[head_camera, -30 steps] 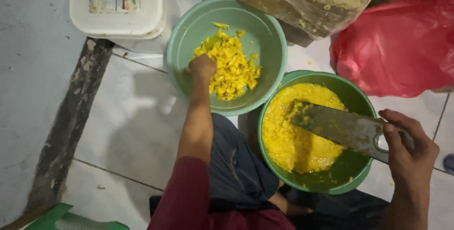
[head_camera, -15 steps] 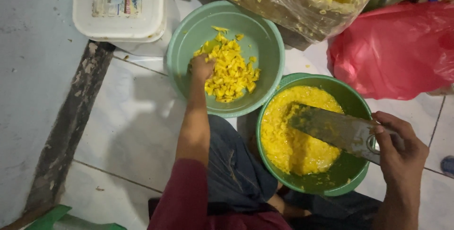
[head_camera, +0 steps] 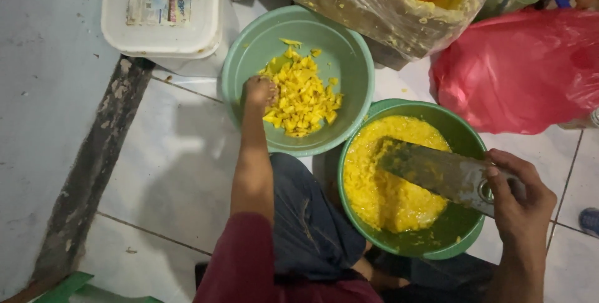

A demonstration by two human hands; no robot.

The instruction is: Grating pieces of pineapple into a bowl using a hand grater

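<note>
Left hand sits down in the upper green bowl, fingers curled into the heap of yellow fruit chunks; whether it has actually closed on any, I cannot tell. Right hand is wrapped firmly round the handle of a broad cleaver, blade lying flat over the mashed yellow pulp in the nearer green bowl, handy for chopping. The handle itself is hidden in the fist; the red plastic bag conceals its contents.
</note>
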